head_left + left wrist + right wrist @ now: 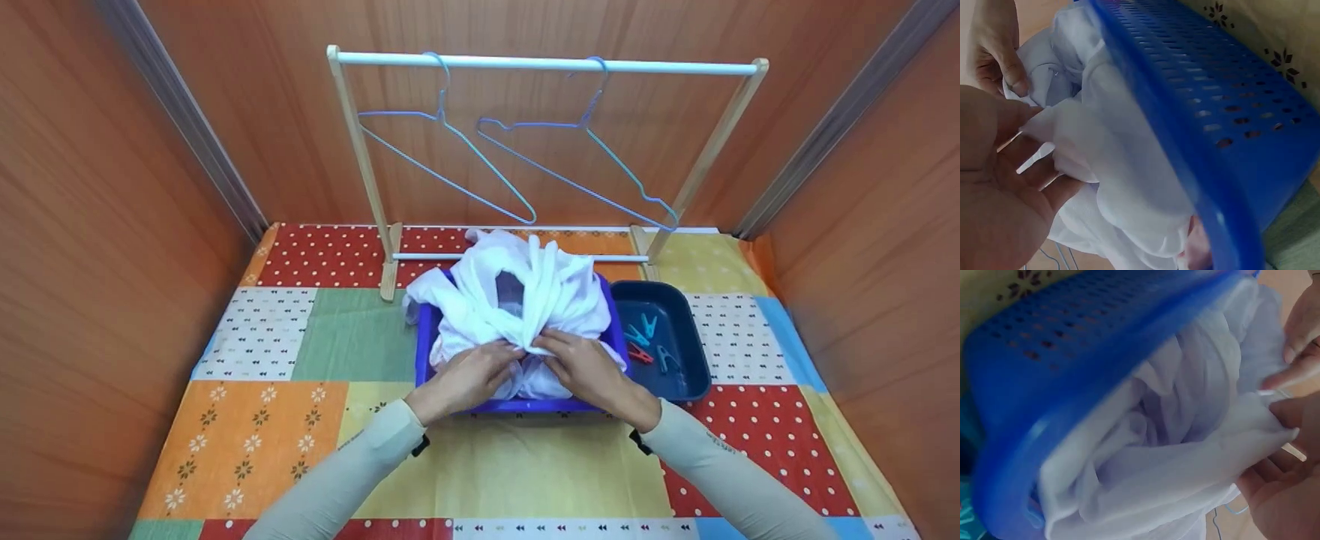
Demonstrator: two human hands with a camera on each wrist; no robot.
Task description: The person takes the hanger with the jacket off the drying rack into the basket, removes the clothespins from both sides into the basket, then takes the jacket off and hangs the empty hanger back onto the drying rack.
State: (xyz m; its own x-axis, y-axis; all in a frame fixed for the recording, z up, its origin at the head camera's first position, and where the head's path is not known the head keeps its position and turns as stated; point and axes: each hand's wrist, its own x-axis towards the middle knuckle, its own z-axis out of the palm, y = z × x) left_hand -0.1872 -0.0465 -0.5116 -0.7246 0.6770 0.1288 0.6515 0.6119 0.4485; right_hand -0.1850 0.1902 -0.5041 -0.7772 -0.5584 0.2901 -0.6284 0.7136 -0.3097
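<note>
A heap of white cloth (566,292) fills a blue plastic basket (426,345) and spills over its left and far rims. Over the near part of the heap, my left hand (471,369) pinches a fold of white fabric between thumb and fingers. Close beside it, my right hand (589,371) grips the same bunched fabric. The right wrist view shows the gathered fabric (1185,467) stretching from the basket to the fingers. A small pinkish piece (1197,242) peeks out by the basket's rim in the left wrist view. The garment's kind is hidden by its folds.
Behind the basket stands a rack with a white rod (517,61), carrying a left hanger (450,180) and a right hanger (570,176). A dark tray (686,379) with several clothespins (639,353) sits right of the basket. Wood-grain panels (112,300) enclose the sides and back.
</note>
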